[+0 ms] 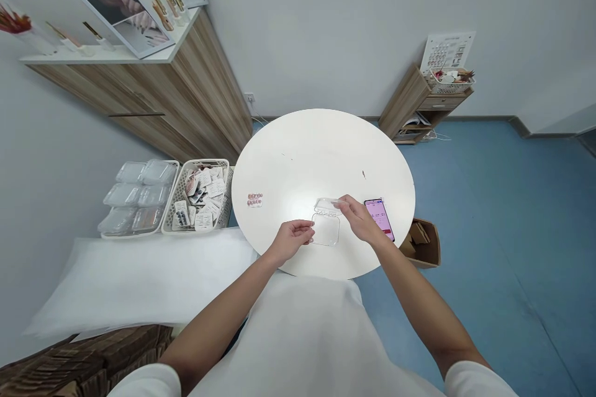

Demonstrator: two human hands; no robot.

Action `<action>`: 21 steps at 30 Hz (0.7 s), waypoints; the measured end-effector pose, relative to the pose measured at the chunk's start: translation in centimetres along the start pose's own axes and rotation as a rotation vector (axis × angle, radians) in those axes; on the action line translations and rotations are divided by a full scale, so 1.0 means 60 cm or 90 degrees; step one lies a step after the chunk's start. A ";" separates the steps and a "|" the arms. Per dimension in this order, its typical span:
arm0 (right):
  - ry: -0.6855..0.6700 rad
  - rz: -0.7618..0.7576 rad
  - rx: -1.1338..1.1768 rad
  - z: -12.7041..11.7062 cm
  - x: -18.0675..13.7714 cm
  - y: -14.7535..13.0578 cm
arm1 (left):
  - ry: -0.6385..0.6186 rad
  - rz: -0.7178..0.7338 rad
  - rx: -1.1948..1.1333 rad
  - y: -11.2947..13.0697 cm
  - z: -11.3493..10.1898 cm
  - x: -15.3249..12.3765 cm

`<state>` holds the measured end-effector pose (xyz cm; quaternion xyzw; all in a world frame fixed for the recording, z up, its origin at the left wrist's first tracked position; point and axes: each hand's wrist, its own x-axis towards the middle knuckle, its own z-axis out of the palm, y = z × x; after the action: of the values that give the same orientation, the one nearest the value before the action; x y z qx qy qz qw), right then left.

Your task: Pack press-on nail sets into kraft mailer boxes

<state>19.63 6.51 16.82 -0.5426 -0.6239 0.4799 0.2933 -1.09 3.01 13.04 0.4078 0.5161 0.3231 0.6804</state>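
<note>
A small clear plastic hinged box (326, 227) lies open on the round white table (321, 155) near its front edge. My left hand (293, 238) has its fingers curled against the box's left edge. My right hand (356, 217) pinches the raised clear lid (327, 205) at the box's far side. A small strip of pink press-on nails (254, 200) lies on the table to the left, apart from both hands.
A phone (380, 218) with a lit pink screen lies just right of my right hand. Left of the table stand a white basket of packets (200, 196) and a tray of clear boxes (137, 197). A cardboard box (421, 242) sits on the blue floor.
</note>
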 end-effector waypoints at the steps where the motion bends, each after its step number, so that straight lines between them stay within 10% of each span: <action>1: 0.010 0.017 0.017 0.000 0.007 0.004 | -0.006 -0.001 0.000 -0.001 0.000 -0.001; 21: 0.056 0.178 0.180 0.023 -0.051 0.092 | 0.044 -0.025 -0.013 -0.035 0.007 0.012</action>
<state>21.36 2.90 11.71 -0.5978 -0.4556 0.5745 0.3241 -0.47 2.54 10.91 0.3793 0.5438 0.3289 0.6725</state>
